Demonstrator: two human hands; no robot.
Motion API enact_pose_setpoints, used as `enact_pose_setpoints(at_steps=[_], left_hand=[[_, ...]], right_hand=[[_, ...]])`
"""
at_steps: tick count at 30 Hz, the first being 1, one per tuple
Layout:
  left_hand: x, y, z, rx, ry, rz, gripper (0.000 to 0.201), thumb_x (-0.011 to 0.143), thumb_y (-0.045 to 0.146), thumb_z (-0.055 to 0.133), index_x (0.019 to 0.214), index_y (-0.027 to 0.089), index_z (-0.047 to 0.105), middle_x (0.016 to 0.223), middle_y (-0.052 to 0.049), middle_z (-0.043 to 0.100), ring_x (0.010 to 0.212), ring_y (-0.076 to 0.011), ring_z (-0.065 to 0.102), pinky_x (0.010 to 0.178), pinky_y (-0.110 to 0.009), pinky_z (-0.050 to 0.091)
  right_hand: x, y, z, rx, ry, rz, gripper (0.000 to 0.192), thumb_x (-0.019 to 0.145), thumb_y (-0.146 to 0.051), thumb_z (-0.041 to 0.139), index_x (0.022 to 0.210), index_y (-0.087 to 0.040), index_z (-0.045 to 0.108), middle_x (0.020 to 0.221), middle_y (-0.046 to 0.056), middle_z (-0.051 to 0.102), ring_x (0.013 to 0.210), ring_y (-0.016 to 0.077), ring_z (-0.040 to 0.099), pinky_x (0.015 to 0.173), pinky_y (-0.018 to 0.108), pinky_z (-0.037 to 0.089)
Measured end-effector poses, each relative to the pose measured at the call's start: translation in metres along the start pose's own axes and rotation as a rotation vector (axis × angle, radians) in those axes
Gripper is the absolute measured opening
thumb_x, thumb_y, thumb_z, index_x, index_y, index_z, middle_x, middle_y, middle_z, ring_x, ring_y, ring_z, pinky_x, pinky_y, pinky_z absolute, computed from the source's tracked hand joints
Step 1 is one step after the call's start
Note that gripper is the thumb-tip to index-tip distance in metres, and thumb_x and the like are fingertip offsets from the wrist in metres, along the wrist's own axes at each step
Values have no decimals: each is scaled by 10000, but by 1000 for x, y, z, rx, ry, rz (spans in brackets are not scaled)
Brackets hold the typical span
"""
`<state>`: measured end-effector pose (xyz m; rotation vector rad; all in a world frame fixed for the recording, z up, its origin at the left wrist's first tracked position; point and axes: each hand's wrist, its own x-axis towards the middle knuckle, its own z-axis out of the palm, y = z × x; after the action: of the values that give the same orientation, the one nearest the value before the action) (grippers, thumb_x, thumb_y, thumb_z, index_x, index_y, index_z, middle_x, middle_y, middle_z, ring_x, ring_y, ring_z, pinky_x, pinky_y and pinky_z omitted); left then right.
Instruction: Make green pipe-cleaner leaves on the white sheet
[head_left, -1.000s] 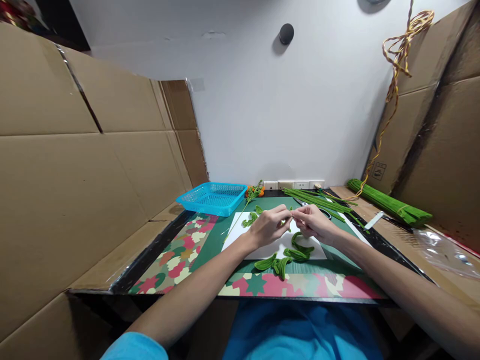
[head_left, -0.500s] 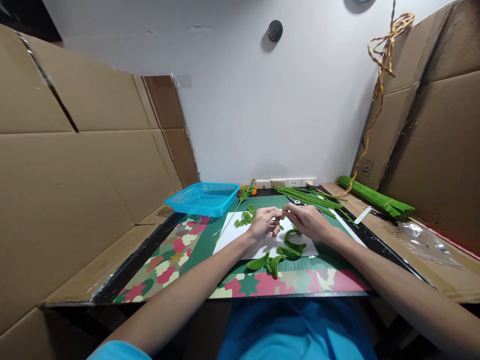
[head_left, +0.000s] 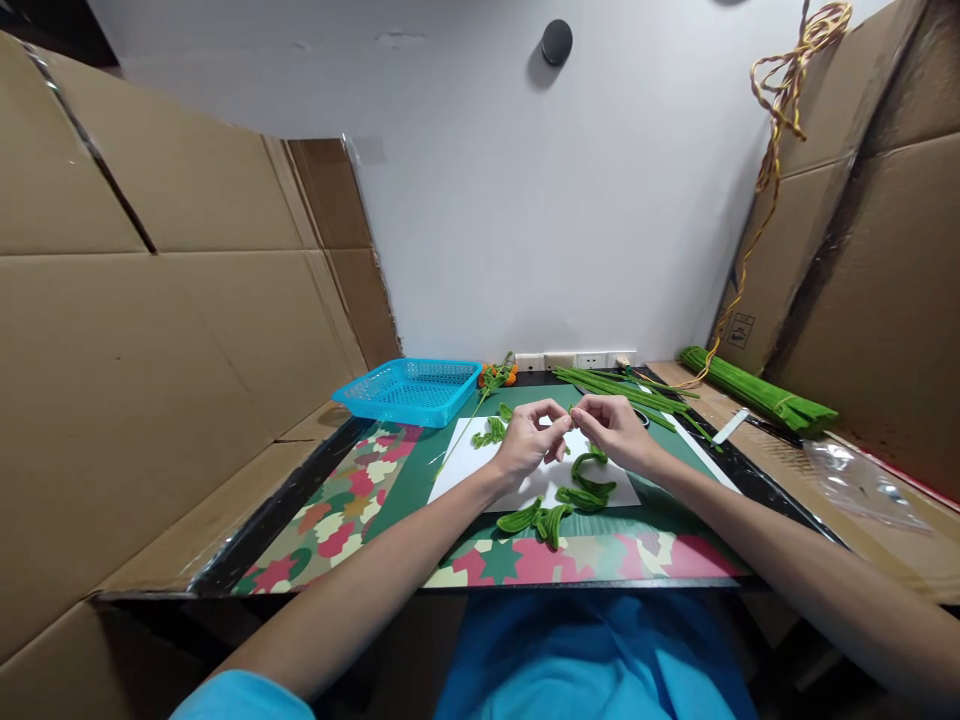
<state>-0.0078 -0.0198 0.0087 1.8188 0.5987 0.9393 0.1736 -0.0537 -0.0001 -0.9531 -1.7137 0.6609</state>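
Both hands meet above a white sheet of paper (head_left: 459,478), their fingertips almost touching. My left hand (head_left: 528,440) is closed in a pinch, and my right hand (head_left: 616,432) pinches from the other side. Between them shows a small bit of green pipe cleaner (head_left: 570,411), mostly hidden by the fingers. Below the hands lie bent green pipe-cleaner leaves (head_left: 586,493), partly on the paper. More looped leaves (head_left: 520,518) rest nearer the front edge. Left of my left hand, a curled green cluster (head_left: 491,432) sits on the paper.
A blue plastic basket (head_left: 409,392) stands at back left, beside an orange-and-green flower (head_left: 496,376). Loose green pipe cleaners (head_left: 622,388) lie behind my right hand, with scissors (head_left: 643,418) partly hidden. A thick green bundle (head_left: 757,390) and a plastic bag (head_left: 862,485) lie at right. Cardboard walls (head_left: 187,350) flank the table.
The view has shifted slightly. Both hands have risen a little, with the fingertips turned more towards each other around the green piece.
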Motion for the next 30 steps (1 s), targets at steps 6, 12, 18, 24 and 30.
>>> enact_pose_setpoints(at_steps=[6, 12, 18, 24, 30], left_hand=[[-4, 16, -21, 267, -86, 220, 226, 893, 340, 704, 753, 184, 620, 736, 12, 530, 627, -107, 486, 599, -232, 397], [-3, 13, -29, 373, -103, 199, 158, 898, 311, 692, 810, 181, 679, 770, -6, 572, 668, -131, 481, 638, -256, 382], [0, -5, -16, 159, -104, -16, 366, 946, 516, 635, 873, 158, 656, 666, -5, 595, 580, -143, 562, 551, -252, 409], [2, -7, -8, -134, -142, -201, 482, 886, 640, 652, 795, 177, 552, 630, 41, 494, 493, -111, 549, 465, -221, 372], [3, -5, -10, -248, -88, -193, 475, 776, 583, 818, 834, 143, 648, 676, 36, 525, 506, -74, 523, 488, -212, 359]], right_hand=[[3, 0, 4, 143, -148, 146, 492, 946, -678, 542, 726, -246, 462, 551, -103, 277, 429, 93, 236, 393, 245, 242], [6, 0, 3, 59, -174, 122, 478, 974, -626, 522, 695, -242, 463, 530, -87, 338, 422, 98, 268, 403, 251, 256], [1, 5, -3, -163, -46, -94, 325, 1008, -442, 548, 782, -211, 586, 628, -12, 536, 575, 150, 440, 584, 280, 323], [-2, 12, -6, -277, -22, -217, 241, 1019, -377, 532, 839, -226, 587, 679, 0, 549, 598, 167, 439, 626, 297, 306], [-2, 14, -5, -229, -25, -222, 274, 1052, -415, 495, 868, -225, 567, 662, -23, 531, 578, 153, 432, 613, 288, 336]])
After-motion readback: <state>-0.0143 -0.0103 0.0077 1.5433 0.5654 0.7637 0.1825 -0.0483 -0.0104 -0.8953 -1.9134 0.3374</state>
